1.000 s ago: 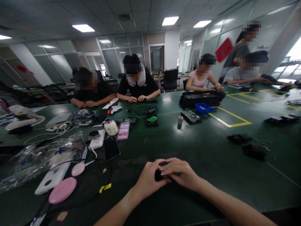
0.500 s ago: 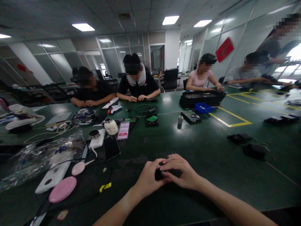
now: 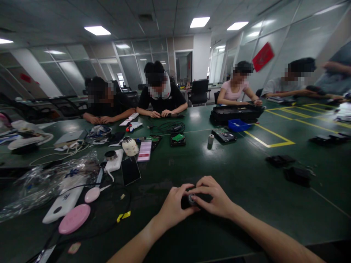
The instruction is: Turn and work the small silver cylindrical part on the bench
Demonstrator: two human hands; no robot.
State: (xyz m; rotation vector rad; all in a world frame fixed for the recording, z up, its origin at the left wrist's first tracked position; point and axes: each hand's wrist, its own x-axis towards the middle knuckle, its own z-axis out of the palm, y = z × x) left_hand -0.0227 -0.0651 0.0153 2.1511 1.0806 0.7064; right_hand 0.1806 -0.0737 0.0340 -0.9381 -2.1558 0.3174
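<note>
A small round grey metal piece, with a ring-like face, sits between my two hands low in the middle of the view; its exact kind I cannot make out. My left hand curls its fingers and thumb around it from the left. From the other side, my right hand pinches it with thumb and fingertips. Parts of the piece are hidden by the fingers. Beyond my hands, a small silver cylinder stands upright on the green table, beside a hard drive.
On the left lie a black phone, a pink round case, a white power bank, clear plastic wrap and cables. Farther off are a blue tray and a black casing. Several people work around the table.
My right hand's fingers have shifted and lifted slightly, and the metal piece's round face now shows more. At the far right, the standing person has moved.
</note>
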